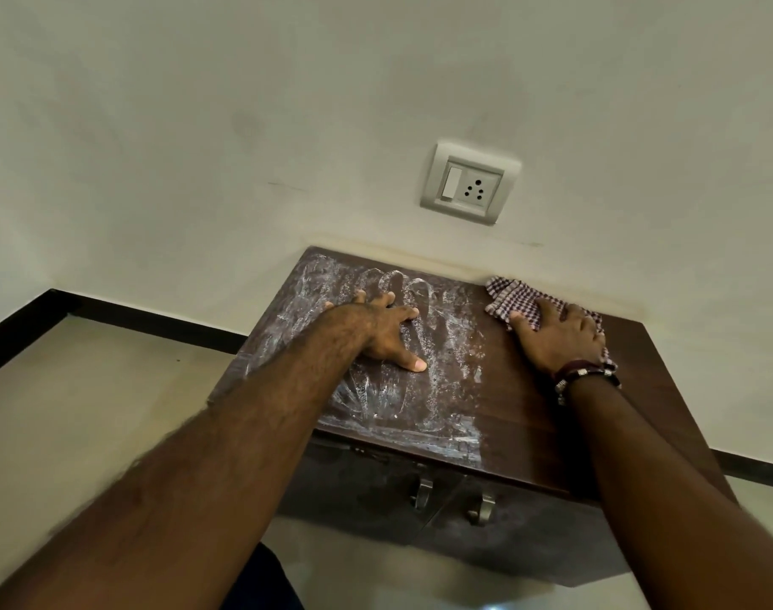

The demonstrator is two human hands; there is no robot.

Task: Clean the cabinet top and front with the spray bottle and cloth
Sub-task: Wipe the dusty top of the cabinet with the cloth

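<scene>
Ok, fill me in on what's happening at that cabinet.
A person is wiping the cabinet top. The right hand presses a checked cloth near the back right edge; the left hand rests flat on the left part, which is covered in white smears. The right part looks clean. No spray bottle is in view.

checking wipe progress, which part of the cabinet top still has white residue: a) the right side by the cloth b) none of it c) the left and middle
c, white streaks cover the cabinet top around the left hand, while the wood near the checked cloth looks dark and clean.
</scene>
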